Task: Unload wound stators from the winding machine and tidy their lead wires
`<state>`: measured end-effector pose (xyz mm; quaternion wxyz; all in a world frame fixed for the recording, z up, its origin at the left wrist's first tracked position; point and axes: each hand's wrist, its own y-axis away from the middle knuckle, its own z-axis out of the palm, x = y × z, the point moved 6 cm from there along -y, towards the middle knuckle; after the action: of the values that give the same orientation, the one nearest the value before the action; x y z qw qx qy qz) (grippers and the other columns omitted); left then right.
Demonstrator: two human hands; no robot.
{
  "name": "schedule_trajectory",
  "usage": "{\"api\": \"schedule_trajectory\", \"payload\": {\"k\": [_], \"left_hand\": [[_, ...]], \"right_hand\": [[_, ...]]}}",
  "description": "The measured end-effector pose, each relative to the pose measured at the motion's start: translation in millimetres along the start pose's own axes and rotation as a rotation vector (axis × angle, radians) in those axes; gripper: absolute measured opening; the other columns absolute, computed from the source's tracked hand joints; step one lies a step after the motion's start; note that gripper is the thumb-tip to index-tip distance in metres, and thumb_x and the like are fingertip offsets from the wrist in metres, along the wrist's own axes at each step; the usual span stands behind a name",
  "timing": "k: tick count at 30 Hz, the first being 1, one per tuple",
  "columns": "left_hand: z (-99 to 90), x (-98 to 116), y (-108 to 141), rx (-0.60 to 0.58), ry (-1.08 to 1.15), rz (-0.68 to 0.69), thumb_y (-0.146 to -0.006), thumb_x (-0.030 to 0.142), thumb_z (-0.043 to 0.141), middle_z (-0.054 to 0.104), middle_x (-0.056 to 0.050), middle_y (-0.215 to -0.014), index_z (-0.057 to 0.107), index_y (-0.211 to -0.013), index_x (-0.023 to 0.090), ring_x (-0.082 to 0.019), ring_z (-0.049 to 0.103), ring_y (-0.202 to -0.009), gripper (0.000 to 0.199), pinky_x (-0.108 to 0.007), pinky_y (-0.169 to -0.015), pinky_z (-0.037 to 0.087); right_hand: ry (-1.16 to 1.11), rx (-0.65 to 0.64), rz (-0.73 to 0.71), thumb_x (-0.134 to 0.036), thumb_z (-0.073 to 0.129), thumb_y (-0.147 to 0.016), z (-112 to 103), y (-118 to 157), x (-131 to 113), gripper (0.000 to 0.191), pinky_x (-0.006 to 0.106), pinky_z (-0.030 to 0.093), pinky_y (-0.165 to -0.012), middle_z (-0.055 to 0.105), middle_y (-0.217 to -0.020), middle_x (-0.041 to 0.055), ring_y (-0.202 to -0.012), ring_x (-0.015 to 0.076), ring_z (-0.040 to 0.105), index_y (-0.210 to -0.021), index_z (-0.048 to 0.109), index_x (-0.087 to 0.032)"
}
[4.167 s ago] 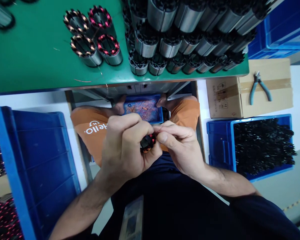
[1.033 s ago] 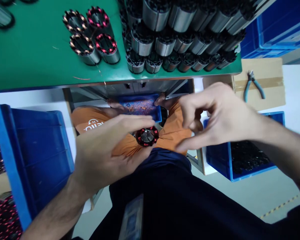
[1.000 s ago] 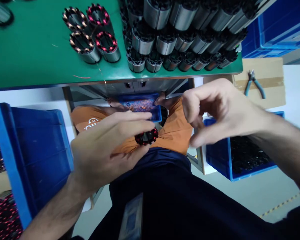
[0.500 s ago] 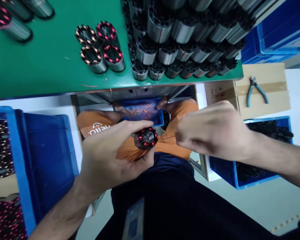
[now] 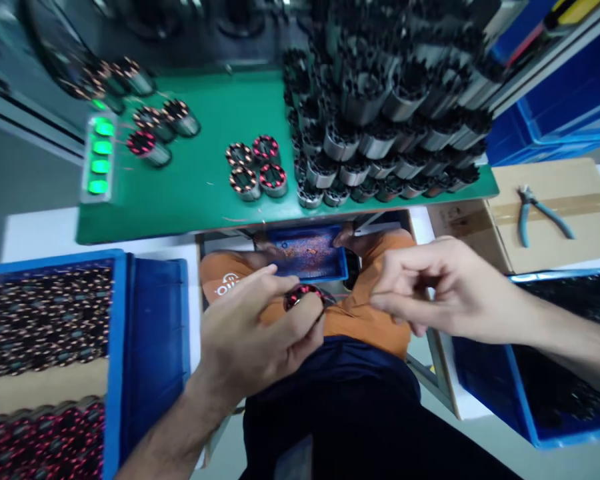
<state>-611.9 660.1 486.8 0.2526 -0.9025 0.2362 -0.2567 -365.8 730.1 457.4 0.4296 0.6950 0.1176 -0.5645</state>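
Note:
My left hand (image 5: 257, 330) is closed around a motor stator (image 5: 303, 291) with red copper windings, above my lap. Thumb and fingers cover much of its body, so mostly the wound top end shows. To the right of it, apart from the stator, my right hand (image 5: 443, 290) has its fingers curled and thumb and fingertips pinched together. Whatever sits in that pinch, if anything, is too small to see. On the green bench ahead stand several wound stators (image 5: 257, 167) in a small group, two with red and two with copper-coloured windings.
Stacked unwound stator cores (image 5: 370, 140) fill the bench's right side. A green-lit button panel (image 5: 100, 157) is at the left. Blue crates (image 5: 153, 333) flank me. Side cutters (image 5: 543, 213) lie on a carton (image 5: 595, 227). A blue tray (image 5: 305, 272) with wire scraps sits below.
The view has tilted up, showing more of the bench and the green lights. My left fingers have shifted over the stator's top. My right hand has turned, its pinched fingers now facing the stator.

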Motion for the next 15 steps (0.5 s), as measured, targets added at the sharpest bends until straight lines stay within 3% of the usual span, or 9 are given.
{"api": "schedule_trajectory", "payload": {"k": [2,4,6,9,12,15], "left_hand": [[-13.1,-26,-6,0.049,-0.083,-0.15,-0.098,0.028,0.08,0.078,-0.002,-0.107,0.073,-0.108,0.03,-0.017,0.077,-0.093,0.012,-0.03,-0.076,0.064],[-20.2,-67,-10,0.079,-0.139,-0.284,-0.1,0.029,0.079,0.079,-0.002,-0.113,0.076,-0.113,0.032,-0.018,0.077,-0.1,0.014,-0.031,-0.084,0.063],[-17.6,-112,-14,0.11,-0.176,-0.333,-0.099,0.036,0.081,0.08,-0.002,-0.118,0.08,-0.116,0.032,-0.02,0.077,-0.109,0.017,-0.037,-0.098,0.062],[2.2,-171,-27,0.111,-0.255,-0.432,-0.1,0.05,0.079,0.082,-0.003,-0.118,0.083,-0.113,0.029,-0.026,0.074,-0.115,0.024,-0.046,-0.109,0.058],[21.3,-191,-42,0.038,-0.326,-0.488,-0.106,0.052,0.069,0.082,-0.006,-0.119,0.083,-0.112,0.028,-0.033,0.068,-0.123,0.029,-0.051,-0.109,0.055],[16.6,-186,-46,0.017,-0.299,-0.502,-0.106,0.05,0.065,0.078,-0.01,-0.126,0.08,-0.124,0.028,-0.037,0.064,-0.127,0.032,-0.058,-0.113,0.052]], "right_hand": [[0.01,0.073,0.003,-0.042,0.095,-0.091,-10,3,1,0.029,0.023,0.048,-0.05,0.071,-0.069,-0.0007,-0.052,0.0135,0.064,-0.103,0.078,-0.021],[-0.006,0.096,0.032,-0.047,0.094,-0.091,-10,2,6,0.034,0.024,0.047,-0.051,0.068,-0.067,-0.001,-0.052,0.0136,0.062,-0.108,0.08,-0.021],[-0.013,0.06,0.054,-0.054,0.09,-0.094,2,-2,17,0.039,0.024,0.044,-0.053,0.065,-0.068,-0.0008,-0.055,0.0128,0.059,-0.111,0.08,-0.02],[0.034,-0.061,0.099,-0.065,0.081,-0.099,26,-9,42,0.049,0.024,0.039,-0.057,0.062,-0.074,-0.0007,-0.062,0.0112,0.053,-0.114,0.079,-0.018],[0.129,-0.135,0.149,-0.07,0.074,-0.102,38,-6,72,0.054,0.025,0.034,-0.062,0.06,-0.082,-0.0007,-0.069,0.0106,0.049,-0.12,0.077,-0.019],[0.167,-0.103,0.194,-0.07,0.071,-0.105,31,7,102,0.053,0.027,0.031,-0.064,0.057,-0.087,-0.0016,-0.073,0.0102,0.046,-0.124,0.075,-0.021]]}}
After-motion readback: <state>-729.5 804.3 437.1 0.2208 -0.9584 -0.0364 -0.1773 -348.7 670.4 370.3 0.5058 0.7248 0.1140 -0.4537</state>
